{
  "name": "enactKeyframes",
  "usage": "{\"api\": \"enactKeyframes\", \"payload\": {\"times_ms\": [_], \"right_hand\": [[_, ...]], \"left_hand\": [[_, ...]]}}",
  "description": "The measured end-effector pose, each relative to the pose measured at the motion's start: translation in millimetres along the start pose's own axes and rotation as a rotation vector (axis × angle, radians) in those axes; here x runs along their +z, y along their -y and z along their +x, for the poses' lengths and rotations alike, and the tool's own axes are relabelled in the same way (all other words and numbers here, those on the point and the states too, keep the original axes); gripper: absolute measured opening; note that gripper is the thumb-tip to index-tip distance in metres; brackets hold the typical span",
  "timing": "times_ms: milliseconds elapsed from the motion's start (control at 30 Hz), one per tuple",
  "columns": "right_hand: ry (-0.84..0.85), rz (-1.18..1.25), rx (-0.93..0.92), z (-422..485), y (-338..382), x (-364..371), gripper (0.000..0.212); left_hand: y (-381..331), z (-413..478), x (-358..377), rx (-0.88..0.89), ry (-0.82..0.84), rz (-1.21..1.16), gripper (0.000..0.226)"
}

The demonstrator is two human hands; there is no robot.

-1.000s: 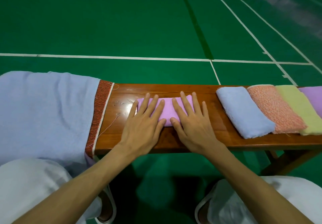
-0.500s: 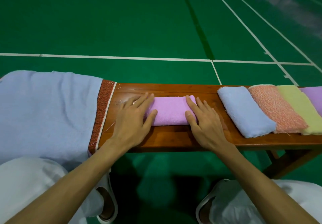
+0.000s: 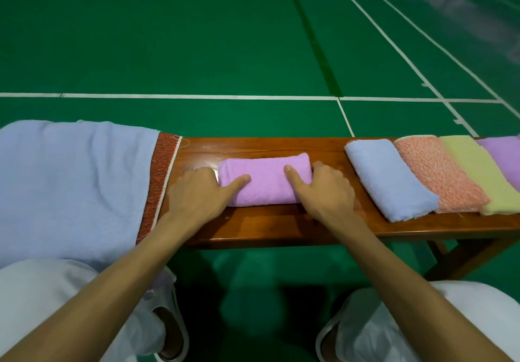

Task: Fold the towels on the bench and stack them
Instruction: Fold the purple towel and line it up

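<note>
A folded pink towel (image 3: 266, 181) lies in the middle of the wooden bench (image 3: 267, 223). My left hand (image 3: 197, 193) grips its left end, thumb on top and fingers tucked behind the end. My right hand (image 3: 326, 190) grips its right end the same way. To the right, overlapping one another in a row, lie a folded blue towel (image 3: 391, 178), an orange towel (image 3: 439, 176), a yellow-green towel (image 3: 478, 170) and a purple towel (image 3: 503, 153).
A large light-blue towel (image 3: 70, 187) drapes over the bench's left part, on top of a red-brown cloth (image 3: 157, 181) whose edge shows. My knees in white trousers are below the bench. Green court floor lies beyond.
My hands slid apart from flat on top of the pink towel to its two ends, and their fingers have curled round those ends with thumbs on top.
</note>
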State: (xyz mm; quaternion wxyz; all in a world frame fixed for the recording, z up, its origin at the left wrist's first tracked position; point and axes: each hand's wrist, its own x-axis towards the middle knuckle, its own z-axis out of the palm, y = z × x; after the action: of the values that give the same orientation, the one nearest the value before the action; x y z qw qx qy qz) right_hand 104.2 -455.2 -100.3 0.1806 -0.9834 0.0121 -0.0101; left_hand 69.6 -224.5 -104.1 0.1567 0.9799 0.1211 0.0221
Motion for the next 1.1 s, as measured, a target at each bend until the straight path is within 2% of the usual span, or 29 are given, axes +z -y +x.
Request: {"api": "enactKeyframes", "payload": {"times_ms": [133,233,367,467,533,633,800,867,933,967,1033,1100], "right_hand": [[0.064,0.044,0.055,0.3,11.4,-1.3,0.057],[0.127,0.341,0.1,3.7,10.1,-3.7,0.048],[0.24,0.886,0.114,5.7,5.7,-15.4,0.031],[0.3,1.208,0.136,6.1,-2.9,-22.7,0.035],[0.309,1.338,0.139,6.1,-9.4,-25.7,0.044],[0.262,1.422,0.153,6.9,-20.5,-34.5,0.048],[0.115,1.432,0.243,11.4,-56.5,-61.8,0.027],[0.061,1.447,0.293,13.8,-75.6,-72.4,0.021],[-0.015,1.476,0.361,17.4,-97.6,-83.5,0.014],[-0.055,1.472,0.401,18.3,-109.2,-89.0,0.01],[-0.133,1.439,0.467,20.4,-134.9,-99.0,0.007],[-0.212,1.4,0.505,25.3,-163.2,-106.7,0.01]], "left_hand": [[-17.5,3.1,-8.3,-0.033,0.113,-0.046,0.055],[-24.7,5.7,-4.7,-0.086,0.186,-0.171,0.042],[-26.7,5.0,-7.0,-0.194,0.3,-0.656,0.042],[-34.0,7.8,-26.7,-0.384,0.427,-1.13,0.048],[-42.1,12.3,-36.6,-0.478,0.518,-1.352,0.051],[-60.5,22.7,-33.7,-0.534,0.539,-1.52,0.049],[-107.0,47.0,-2.6,-0.413,0.449,-1.551,0.035],[-131.7,56.6,9.5,-0.382,0.435,-1.571,0.049],[-161.5,67.4,22.1,-0.359,0.415,-1.582,0.084],[-178.0,74.2,28.3,-0.345,0.401,-1.586,0.094],[-216.1,82.6,37.3,-0.302,0.387,-1.603,0.086],[-257.1,90.9,48.9,-0.269,0.379,-1.599,0.059]]}}
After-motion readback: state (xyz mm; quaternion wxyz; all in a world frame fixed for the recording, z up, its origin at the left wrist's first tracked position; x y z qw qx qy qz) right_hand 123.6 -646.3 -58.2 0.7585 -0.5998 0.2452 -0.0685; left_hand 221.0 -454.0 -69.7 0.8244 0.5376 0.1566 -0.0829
